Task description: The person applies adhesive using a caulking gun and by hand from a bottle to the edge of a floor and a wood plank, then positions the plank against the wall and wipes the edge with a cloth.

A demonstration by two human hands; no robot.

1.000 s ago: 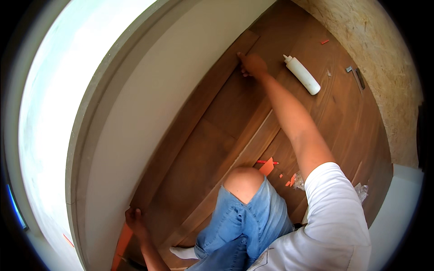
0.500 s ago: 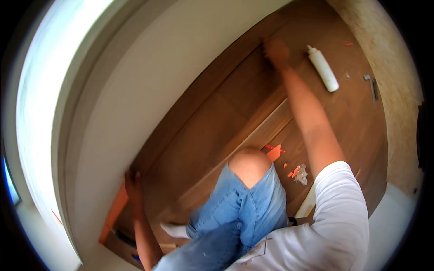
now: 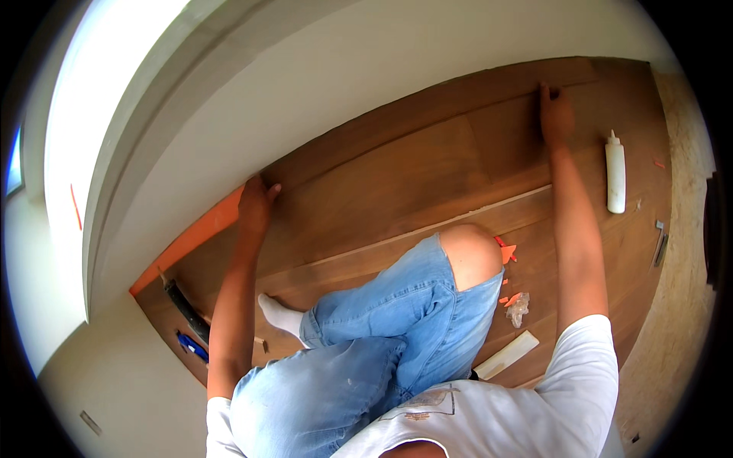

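Note:
My left hand (image 3: pixel 258 202) grips the left end of a long narrow wooden plank (image 3: pixel 405 126) lying along the pale wall (image 3: pixel 351 69). Far along it to the right, my right hand (image 3: pixel 556 118) holds the plank's lower edge, its fingers partly bent. An orange strip (image 3: pixel 195 243) shows along the wall's foot beside my left hand. A white nozzle bottle (image 3: pixel 615 172) lies right of my right hand. A black-handled tool (image 3: pixel 187 309) and a blue tool (image 3: pixel 191 345) lie left of my left forearm.
My bent legs and knee (image 3: pixel 472 256) rest on the brown board floor (image 3: pixel 366 198). Orange scraps (image 3: pixel 508 252), crumpled clear plastic (image 3: pixel 518 309), a pale strip (image 3: pixel 508 353) and small metal pieces (image 3: pixel 659 243) lie at the right. A particleboard surface (image 3: pixel 668 313) borders the boards.
The view has swung round, so the plank and wall now run more level across it. Both hands still hold the plank; more of the tools at the left shows.

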